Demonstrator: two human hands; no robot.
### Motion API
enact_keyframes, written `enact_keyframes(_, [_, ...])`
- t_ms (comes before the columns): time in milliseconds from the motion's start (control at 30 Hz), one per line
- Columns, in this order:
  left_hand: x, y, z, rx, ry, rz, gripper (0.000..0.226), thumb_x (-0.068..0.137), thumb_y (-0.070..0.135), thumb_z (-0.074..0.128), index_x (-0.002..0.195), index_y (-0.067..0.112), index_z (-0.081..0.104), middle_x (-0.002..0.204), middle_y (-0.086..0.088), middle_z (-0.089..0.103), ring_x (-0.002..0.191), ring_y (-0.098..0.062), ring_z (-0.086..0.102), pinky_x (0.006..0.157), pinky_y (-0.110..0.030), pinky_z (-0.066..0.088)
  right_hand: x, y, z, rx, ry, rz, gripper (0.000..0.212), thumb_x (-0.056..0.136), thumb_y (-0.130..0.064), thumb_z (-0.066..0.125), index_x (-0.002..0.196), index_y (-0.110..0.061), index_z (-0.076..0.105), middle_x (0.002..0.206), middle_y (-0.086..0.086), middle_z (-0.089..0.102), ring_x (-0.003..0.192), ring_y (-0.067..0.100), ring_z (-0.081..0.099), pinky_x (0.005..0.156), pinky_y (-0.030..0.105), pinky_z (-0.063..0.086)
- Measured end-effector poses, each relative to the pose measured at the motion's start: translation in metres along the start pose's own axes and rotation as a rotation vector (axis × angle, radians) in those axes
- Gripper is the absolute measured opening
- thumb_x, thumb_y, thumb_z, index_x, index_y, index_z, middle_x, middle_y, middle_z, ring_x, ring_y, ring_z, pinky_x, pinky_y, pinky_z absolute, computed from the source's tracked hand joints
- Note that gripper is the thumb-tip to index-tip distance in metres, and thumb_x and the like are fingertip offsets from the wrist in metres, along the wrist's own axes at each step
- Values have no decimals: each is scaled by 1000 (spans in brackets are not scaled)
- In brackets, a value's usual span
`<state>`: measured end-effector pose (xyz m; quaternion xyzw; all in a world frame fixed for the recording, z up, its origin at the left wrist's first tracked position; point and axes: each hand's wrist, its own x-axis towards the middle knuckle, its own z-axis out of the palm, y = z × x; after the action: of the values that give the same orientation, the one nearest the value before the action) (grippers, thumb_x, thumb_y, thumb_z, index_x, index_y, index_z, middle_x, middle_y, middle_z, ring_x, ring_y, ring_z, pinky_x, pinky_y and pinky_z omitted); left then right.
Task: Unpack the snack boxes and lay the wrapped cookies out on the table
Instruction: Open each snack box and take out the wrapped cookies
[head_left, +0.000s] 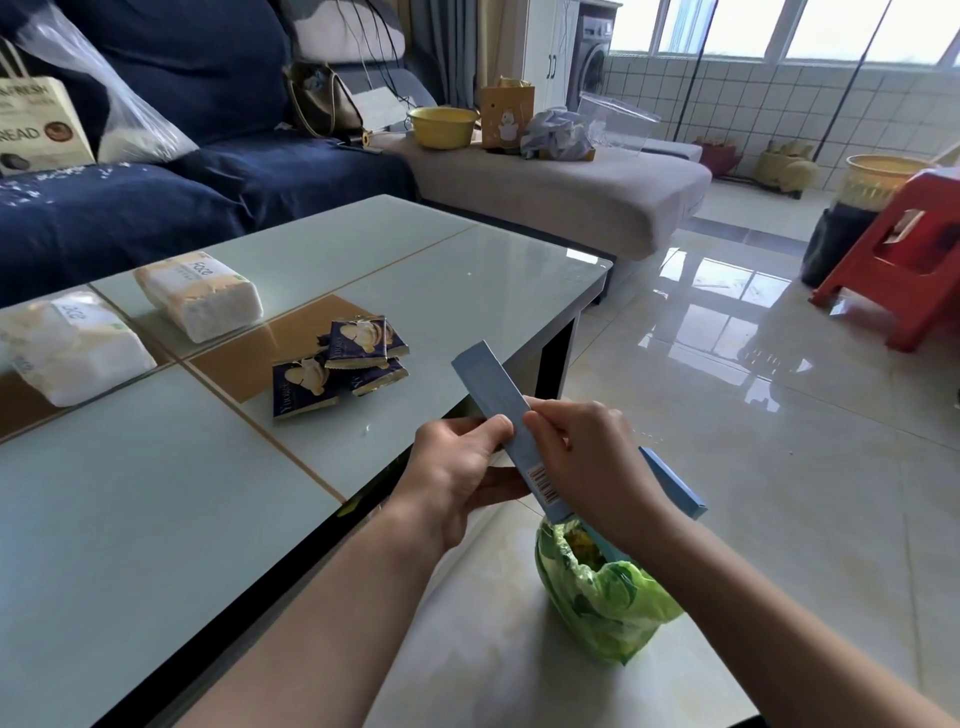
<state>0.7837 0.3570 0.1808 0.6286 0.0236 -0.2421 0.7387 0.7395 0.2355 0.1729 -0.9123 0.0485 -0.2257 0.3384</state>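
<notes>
**A:** Where am I in this? I have both hands on the blue snack box (511, 436), lower centre of the frame, just off the near right edge of the table (156, 519).

**B:** Your left hand (457, 473) has its fingers curled round the box's left side, thumb on the front face. Your right hand (587, 457) pinches the right edge, thumb on top. Both are gripping it, neither is loose.

**A:** It looks flattened to me, so I judge it's emptied. A second blue piece (675, 483) pokes out behind my right wrist; I can't tell whether that's a flap of the same box or another one.

**B:** And the wrapped cookies (343, 364) sit in a small overlapping heap at the middle of the frame, on the table's tan panel. About four dark packets.

**A:** So the step in hand is likely getting rid of this box. The green bag (597, 592) is on the floor right under my hands, mouth open.

**B:** Then keep the box pressed flat, turn it end-down and feed it in narrow end first so it doesn't catch the bag's rim. Before letting go, check nothing is left inside.

**A:** And the cookies are stacked, not laid out. I should spread them apart afterwards, clear of the two tissue packs (200, 296) at the left.
</notes>
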Motion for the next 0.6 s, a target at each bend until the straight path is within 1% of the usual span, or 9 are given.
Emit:
enact_keyframes(100, [0, 0, 0, -5, -18, -9, 16, 92, 6, 58, 100, -2, 69, 90, -20, 71, 62, -35, 69, 62, -42, 62, 0, 1, -1, -39, 8, -15, 24, 97, -21, 51, 95, -8, 71, 68, 6, 65, 66, 27, 56, 63, 31, 43])
enact_keyframes(200, [-1, 2, -4, 2, -68, -5, 16, 92, 11, 62, 103, 2, 69, 96, -19, 73, 67, -36, 71, 65, -40, 62, 1, 0, -5, 19, 23, 2, 23, 97, -21, 53, 98, -10, 72, 70, 2, 68, 64, 21, 56, 61, 26, 44])
enact_keyframes(233, [-2, 2, -5, 10, -86, -1, 15, 91, 12, 63, 102, 3, 70, 97, -19, 73, 69, -36, 72, 66, -41, 62, 1, -1, -5, 27, 15, -2, 23, 97, -21, 53, 98, -9, 72, 71, 3, 69, 65, 21, 57, 62, 27, 45])
enact_keyframes(333, [-2, 3, -6, 18, -113, 1, 14, 94, 9, 59, 101, 4, 69, 97, -21, 72, 71, -37, 71, 68, -44, 62, -1, -2, -4, 3, 0, -20, 22, 96, -20, 54, 97, -6, 71, 74, 8, 70, 69, 26, 59, 68, 36, 46])
enact_keyframes(500, [0, 3, -5, 22, -133, 13, 15, 96, 5, 53, 100, 2, 67, 94, -21, 69, 69, -36, 70, 71, -46, 62, 1, -3, -5, 2, 35, -24, 20, 95, -20, 56, 96, -6, 71, 76, 10, 71, 70, 30, 58, 69, 38, 46])
enact_keyframes(600, [-2, 3, -4, 28, -133, 13, 15, 96, 4, 51, 97, 3, 66, 96, -24, 68, 67, -34, 69, 67, -43, 62, 0, -2, -4, -30, 25, -31, 22, 96, -20, 55, 96, -5, 71, 78, 11, 71, 71, 31, 60, 69, 40, 47])
